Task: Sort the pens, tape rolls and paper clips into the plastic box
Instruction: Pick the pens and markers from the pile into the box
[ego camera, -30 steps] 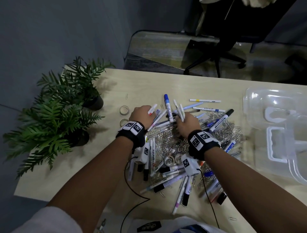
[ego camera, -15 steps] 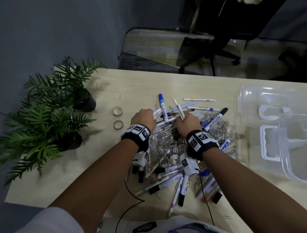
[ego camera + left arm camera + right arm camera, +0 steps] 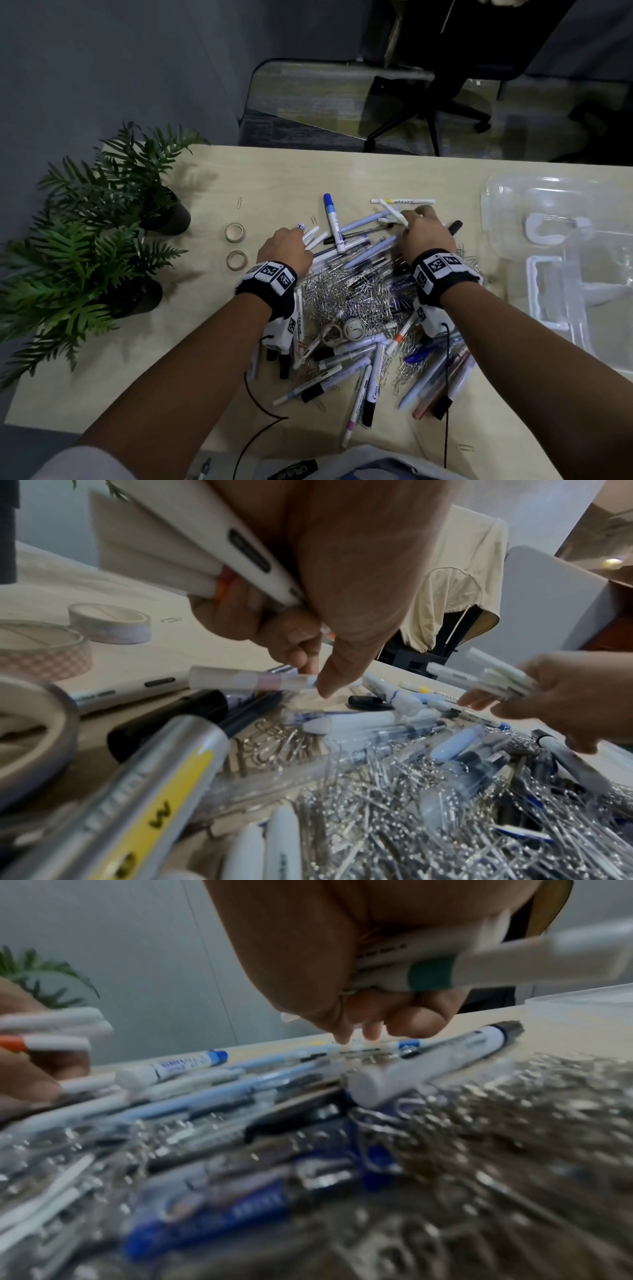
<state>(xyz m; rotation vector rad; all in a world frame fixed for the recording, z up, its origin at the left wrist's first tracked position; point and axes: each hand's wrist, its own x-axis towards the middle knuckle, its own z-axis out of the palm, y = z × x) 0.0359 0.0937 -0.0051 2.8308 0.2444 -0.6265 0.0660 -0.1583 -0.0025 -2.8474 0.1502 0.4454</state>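
While both hands work at the far edge of the heap, the left hand (image 3: 286, 248) curls its fingers round a bundle of white pens (image 3: 192, 561), its index fingertip touching a white pen with a pink band (image 3: 253, 681) that lies on the pile. The right hand (image 3: 426, 233) likewise grips a bundle of white markers (image 3: 479, 958), 1 with a green band, while its thumb and fingertips reach down toward pens lying at the far rim of the pile; whether they touch 1 I cannot tell, as that view is blurred.

Between and before the wrists lies the mixed heap: silver paper clips (image 3: 346, 294) in the middle, pens and markers scattered all round, a blue-capped marker (image 3: 331, 219) at the far side. 2 tape rolls (image 3: 344, 330) sit within the heap near the person, and 2 more tape rolls (image 3: 235, 245) lie apart on the wooden table (image 3: 274, 171) left of the left hand. The clear plastic box (image 3: 534, 192) rests at the right edge of the table, with its lid (image 3: 582, 308) beside it. 2 potted ferns (image 3: 89, 219) stand at the left.
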